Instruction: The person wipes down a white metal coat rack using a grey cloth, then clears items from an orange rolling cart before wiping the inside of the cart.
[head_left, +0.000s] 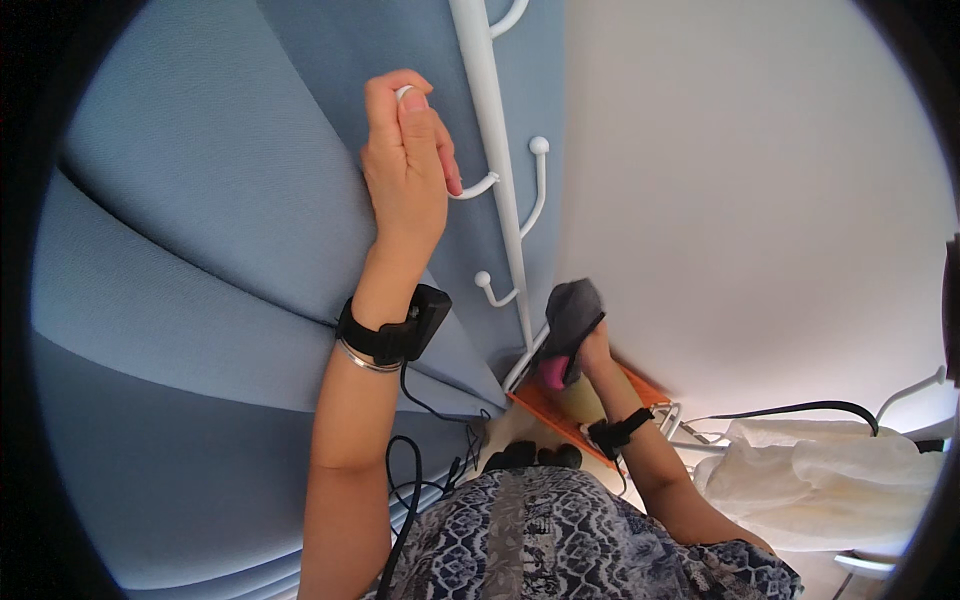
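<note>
My left hand (405, 157) is closed around a curved hook of a white coat rack (491, 112); the hook's white ball tip (403, 92) shows between thumb and forefinger. Lower down, my right hand (595, 349) holds a dark grey fabric item (573, 315), which covers most of the fingers. What the item is, I cannot tell. A bright pink patch (555, 373) shows just beneath it. Other bare hooks stick out from the pole, one with a ball tip (538, 145) on the right and another ball-tipped hook (483, 280) below my left hand.
Blue-grey padded upholstery (210, 150) fills the left side. At right is a pale wall (735, 187). An orange panel (551, 420) lies low by the rack's base. A whitish translucent bag (810, 480) hangs at lower right near a black strap (810, 406). Black cables (415, 480) run beside my body.
</note>
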